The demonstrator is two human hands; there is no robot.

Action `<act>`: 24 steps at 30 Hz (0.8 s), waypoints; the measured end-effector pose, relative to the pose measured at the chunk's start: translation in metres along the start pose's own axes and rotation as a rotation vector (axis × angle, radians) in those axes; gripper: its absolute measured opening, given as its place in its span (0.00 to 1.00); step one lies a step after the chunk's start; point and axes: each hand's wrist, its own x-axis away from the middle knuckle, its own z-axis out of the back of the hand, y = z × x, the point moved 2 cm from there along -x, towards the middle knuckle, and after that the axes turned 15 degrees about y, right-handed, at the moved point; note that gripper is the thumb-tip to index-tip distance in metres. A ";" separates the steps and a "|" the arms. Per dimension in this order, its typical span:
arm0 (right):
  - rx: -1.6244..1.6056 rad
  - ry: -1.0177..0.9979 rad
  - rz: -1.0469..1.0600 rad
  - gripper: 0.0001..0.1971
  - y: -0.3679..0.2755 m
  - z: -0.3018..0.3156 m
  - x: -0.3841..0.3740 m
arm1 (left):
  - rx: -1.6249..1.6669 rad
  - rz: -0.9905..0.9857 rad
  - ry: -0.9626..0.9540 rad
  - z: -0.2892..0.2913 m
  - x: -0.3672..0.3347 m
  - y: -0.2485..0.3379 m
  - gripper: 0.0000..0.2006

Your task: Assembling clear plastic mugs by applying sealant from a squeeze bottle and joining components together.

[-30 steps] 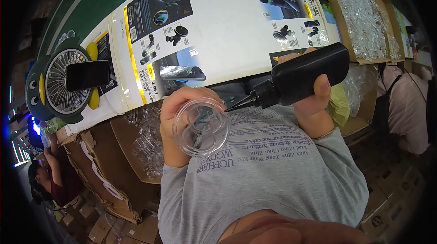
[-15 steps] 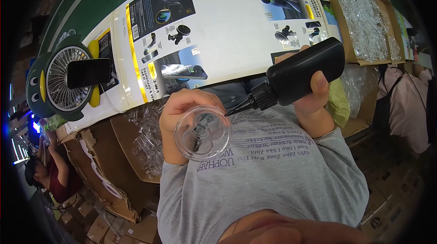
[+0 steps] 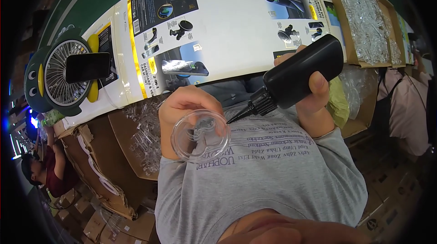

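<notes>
My left hand (image 3: 182, 114) holds a clear round plastic part (image 3: 200, 135) with a small dark piece at its middle, just in front of my grey shirt. My right hand (image 3: 314, 100) grips a black squeeze bottle (image 3: 300, 73) tilted down to the left. Its thin black nozzle tip (image 3: 234, 117) touches the right rim of the clear part.
A white printed table surface (image 3: 227, 30) lies ahead with a small fan and a dark phone (image 3: 86, 66) at its left. Open cardboard boxes of clear plastic parts stand at the left (image 3: 141, 139) and the upper right (image 3: 364, 21). Other people sit at the far left (image 3: 45, 171) and right (image 3: 405, 107).
Both hands have stayed close together. The bottle's nozzle has come a little nearer to the clear part's rim.
</notes>
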 end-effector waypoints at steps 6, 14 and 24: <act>-0.032 0.009 -0.029 0.26 0.000 -0.004 -0.001 | -0.083 -0.043 -0.177 -0.001 -0.009 -0.002 0.22; -0.003 -0.047 -0.010 0.24 -0.004 -0.009 -0.007 | 0.098 0.142 -0.271 0.010 -0.012 -0.007 0.22; 0.009 -0.089 -0.010 0.27 -0.006 -0.012 -0.016 | 0.164 0.197 -0.385 0.010 -0.018 -0.011 0.22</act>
